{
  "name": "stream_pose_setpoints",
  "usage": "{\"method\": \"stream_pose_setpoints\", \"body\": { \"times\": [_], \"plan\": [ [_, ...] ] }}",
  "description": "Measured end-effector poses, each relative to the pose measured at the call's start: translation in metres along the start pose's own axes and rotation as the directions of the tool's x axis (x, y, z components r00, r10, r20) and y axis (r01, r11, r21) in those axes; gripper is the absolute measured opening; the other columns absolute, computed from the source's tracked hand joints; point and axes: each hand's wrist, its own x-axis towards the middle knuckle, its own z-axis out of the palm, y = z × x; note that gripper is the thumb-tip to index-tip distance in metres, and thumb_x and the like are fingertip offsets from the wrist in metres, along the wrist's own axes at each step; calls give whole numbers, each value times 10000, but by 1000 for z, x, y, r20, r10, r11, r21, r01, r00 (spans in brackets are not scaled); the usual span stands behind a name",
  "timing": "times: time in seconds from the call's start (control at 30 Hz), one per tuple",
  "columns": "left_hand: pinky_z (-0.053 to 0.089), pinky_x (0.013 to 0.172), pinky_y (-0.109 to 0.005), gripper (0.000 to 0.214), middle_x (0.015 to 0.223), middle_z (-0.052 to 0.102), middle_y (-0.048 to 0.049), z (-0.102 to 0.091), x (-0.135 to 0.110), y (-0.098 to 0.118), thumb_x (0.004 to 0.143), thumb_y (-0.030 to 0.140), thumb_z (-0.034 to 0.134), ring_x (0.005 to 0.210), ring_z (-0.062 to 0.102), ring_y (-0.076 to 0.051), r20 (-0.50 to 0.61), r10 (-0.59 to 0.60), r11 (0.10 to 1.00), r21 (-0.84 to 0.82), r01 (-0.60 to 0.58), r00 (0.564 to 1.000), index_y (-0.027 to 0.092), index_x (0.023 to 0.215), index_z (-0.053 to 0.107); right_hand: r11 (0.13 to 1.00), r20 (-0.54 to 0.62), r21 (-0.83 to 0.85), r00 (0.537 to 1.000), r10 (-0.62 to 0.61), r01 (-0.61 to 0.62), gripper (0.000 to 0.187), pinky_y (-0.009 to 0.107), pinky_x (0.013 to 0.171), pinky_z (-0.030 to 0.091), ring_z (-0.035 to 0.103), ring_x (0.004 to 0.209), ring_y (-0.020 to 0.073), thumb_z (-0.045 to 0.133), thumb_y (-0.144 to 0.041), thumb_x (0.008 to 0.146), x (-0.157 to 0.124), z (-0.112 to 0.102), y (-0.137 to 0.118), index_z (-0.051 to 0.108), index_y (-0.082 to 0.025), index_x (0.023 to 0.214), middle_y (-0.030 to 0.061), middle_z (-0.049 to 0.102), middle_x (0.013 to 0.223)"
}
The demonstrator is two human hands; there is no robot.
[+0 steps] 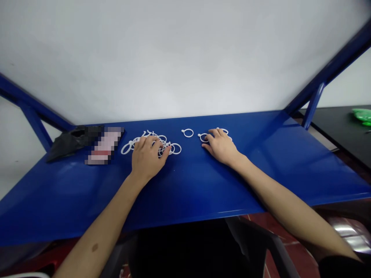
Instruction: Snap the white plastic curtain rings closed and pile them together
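My left hand (147,157) lies over a heap of white plastic rings (176,148), its fingers spread across them and hiding part of the heap. These rings look like curtain rings, each with a small knob or hook at one side. To the right, my right hand (222,146) rests palm down with fingers apart over a few more white rings (203,138), partly covering them. One single ring (188,133) lies by itself between the two hands. Neither hand visibly grips a ring.
The rings lie on a blue table (188,193) against a white wall. At the left are a black plastic bag (66,144) and a blurred pinkish flat package (104,146). Blue metal braces (314,104) rise at both sides. A green item (362,115) sits on a dark table at far right.
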Motion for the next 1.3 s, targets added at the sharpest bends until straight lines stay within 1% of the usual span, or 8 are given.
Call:
{"method": "stream_pose_setpoints", "body": {
  "times": [0.23,0.43,0.63,0.87,1.0,1.1,1.2,1.3],
  "plan": [
    [215,1060,-815,721,1528,436,-228,15,-6,-5,904,684,476,1420,303,-541,198,-252,968,65,243,947,177,1416,512,999,51,-31,998,-35,36,212,448,975,442,590,995,284,568,-296,985,2,5,3,658,-106,1017,154,669,1070],
    [295,1137,-693,636,1523,466,-203,20,-9,-10,973,558,433,1469,315,-442,255,-137,990,-4,143,957,163,1471,449,999,32,-15,999,-31,31,191,402,884,449,589,942,266,548,-289,993,0,6,3,641,-122,998,140,657,1040],
    [432,1079,-538,404,1346,629,-167,10,-6,8,1002,334,439,1285,556,-333,177,8,1000,-19,-5,984,162,1351,546,1000,55,-6,998,-28,28,191,395,878,443,598,951,266,538,-285,1000,0,5,3,639,-124,1023,138,657,1060],
    [485,896,-503,370,1114,647,-154,5,-3,7,970,458,503,1066,601,-349,159,-28,999,43,21,987,179,1172,637,999,57,-12,998,-32,33,203,395,873,437,608,950,271,528,-291,1004,0,4,2,641,-123,1026,146,663,1069],
    [424,1026,-566,498,1303,587,-172,5,-2,4,951,543,511,1222,524,-384,155,-57,998,4,57,986,200,1303,594,1000,71,6,997,-22,21,221,402,898,440,627,974,278,570,-332,992,-1,-1,3,643,-131,1050,137,689,1073],
    [260,1165,-638,564,1537,437,-130,4,-3,7,979,562,441,1419,371,-387,268,26,1000,-4,-25,963,268,1459,479,998,39,63,999,8,-11,302,402,898,442,638,963,273,556,-416,998,0,-9,8,642,-139,1081,129,721,1039],
    [152,1207,-661,579,1604,370,-88,5,-4,7,1007,562,358,1499,274,-363,402,60,998,4,-67,914,306,1524,395,992,-38,72,993,109,-106,331,396,848,446,635,935,273,471,-419,1033,2,-17,22,659,-148,1067,130,736,1002],
    [171,1209,-653,578,1608,371,-92,7,-5,4,1022,542,311,1508,270,-351,436,31,998,37,-52,900,281,1533,388,971,-97,44,966,238,-235,305,401,826,451,629,963,290,428,-315,1042,5,-19,43,673,-137,1077,149,733,1047]
  ]
}}
